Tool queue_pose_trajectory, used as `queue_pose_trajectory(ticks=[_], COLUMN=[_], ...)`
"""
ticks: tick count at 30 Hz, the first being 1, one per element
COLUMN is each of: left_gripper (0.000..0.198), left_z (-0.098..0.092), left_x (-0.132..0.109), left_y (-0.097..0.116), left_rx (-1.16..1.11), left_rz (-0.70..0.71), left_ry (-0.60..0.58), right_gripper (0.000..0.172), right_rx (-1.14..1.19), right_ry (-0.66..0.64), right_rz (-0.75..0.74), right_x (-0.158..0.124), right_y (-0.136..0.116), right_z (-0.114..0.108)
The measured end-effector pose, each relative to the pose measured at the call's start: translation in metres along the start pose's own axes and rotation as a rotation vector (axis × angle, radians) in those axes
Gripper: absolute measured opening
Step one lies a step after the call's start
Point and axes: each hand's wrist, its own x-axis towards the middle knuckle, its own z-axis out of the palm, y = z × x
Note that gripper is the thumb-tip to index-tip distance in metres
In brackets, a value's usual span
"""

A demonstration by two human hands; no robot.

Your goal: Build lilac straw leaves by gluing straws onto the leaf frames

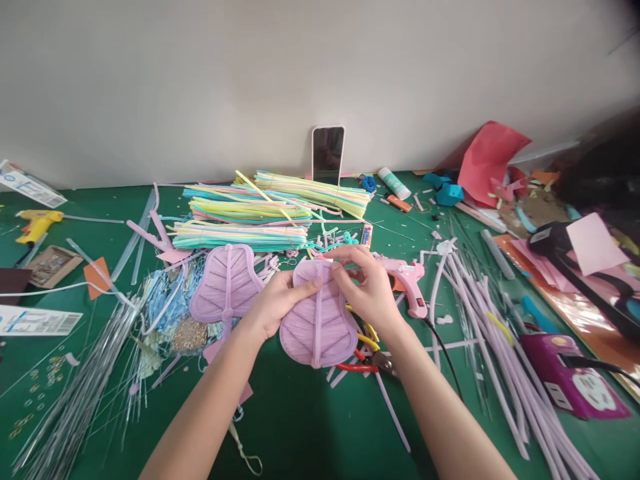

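A lilac leaf-shaped piece made of straws [320, 320] is held up over the green table [300, 420]. My left hand [277, 303] grips its left edge, thumb pressed on the front. My right hand [365, 283] pinches its upper right edge with bent fingers. A second lilac leaf piece [226, 283] lies on the table just left of my left hand. A pink glue gun [407, 280] rests right behind my right hand. Red-handled pliers [367, 363] lie under the held piece.
Bundles of pastel straws [260, 213] lie behind the hands, with a phone [328, 155] propped against the wall. Long lilac straws [490, 340] and a purple power strip [570, 377] fill the right. Silver wires [75, 393], a yellow glue gun [35, 223] and paper scraps lie left.
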Motion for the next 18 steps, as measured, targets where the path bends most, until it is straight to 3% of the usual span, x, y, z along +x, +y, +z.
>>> queue_pose_trajectory(ticks=[3,8,12,18], left_gripper=[0.036,0.033,0.034,0.03], left_z=[0.002,0.007,0.008,0.012], left_x=[-0.001,-0.006,-0.01,-0.01], left_y=[-0.003,-0.003,-0.004,-0.005], left_rx=[-0.002,-0.014,-0.045,-0.084], left_rz=[0.021,0.007,0.021,0.057], left_ry=[0.011,0.023,0.059,0.105], right_gripper=[0.026,0.029,0.026,0.026], right_rx=[0.047,0.159,0.138,-0.107], right_ry=[-0.078,-0.068,-0.056,-0.085], right_rz=[-0.017,0.089,0.087,-0.205], right_x=[0.004,0.003,-0.001,-0.005], right_y=[-0.002,-0.003,-0.002,-0.002], right_z=[-0.003,-0.002,-0.003,-0.006])
